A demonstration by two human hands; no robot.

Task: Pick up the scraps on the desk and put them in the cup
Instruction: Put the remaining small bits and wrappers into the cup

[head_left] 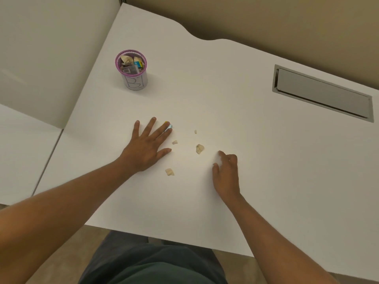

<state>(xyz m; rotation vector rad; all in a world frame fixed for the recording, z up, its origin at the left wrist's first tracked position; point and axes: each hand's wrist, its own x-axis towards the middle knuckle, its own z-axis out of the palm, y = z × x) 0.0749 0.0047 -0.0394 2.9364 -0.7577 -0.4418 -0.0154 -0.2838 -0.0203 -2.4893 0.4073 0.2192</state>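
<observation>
A purple-rimmed mesh cup stands at the desk's far left, holding crumpled paper and small packets. My left hand lies flat on the desk with fingers spread, its fingertips touching a small yellow and blue wrapper scrap. Several beige paper scraps lie between my hands: a tiny one, another tiny one, a bigger one and one near my left wrist. My right hand rests on the desk right of them, fingers loosely curled, with nothing visible in it.
The white desk has a wavy far edge and a grey metal cable hatch at the far right. A white partition panel rises along the left side. My lap shows below the desk's near edge.
</observation>
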